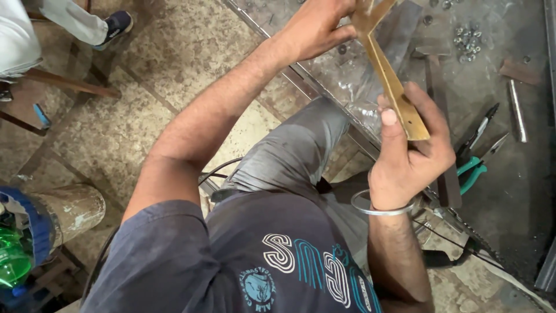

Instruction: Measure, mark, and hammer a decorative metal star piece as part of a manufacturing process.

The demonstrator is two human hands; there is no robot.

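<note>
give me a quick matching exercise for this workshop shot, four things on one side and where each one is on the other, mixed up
Things:
1. brass strip
2. pliers with teal handles
3. metal bangle
4. pile of nuts

Places:
A. round the right wrist
B. lying on the workbench beside the right hand
C. held between the left hand and the right hand
D. at the far end of the workbench

Pairs: 1-C, 2-B, 3-A, 4-D

Person, seated: dark blue short-sleeved T-shirt (231, 255) with white-and-teal printed lettering and round emblem, grey trousers (295, 150), plain silver bangle (379, 208) on right wrist, bare forearms.
</note>
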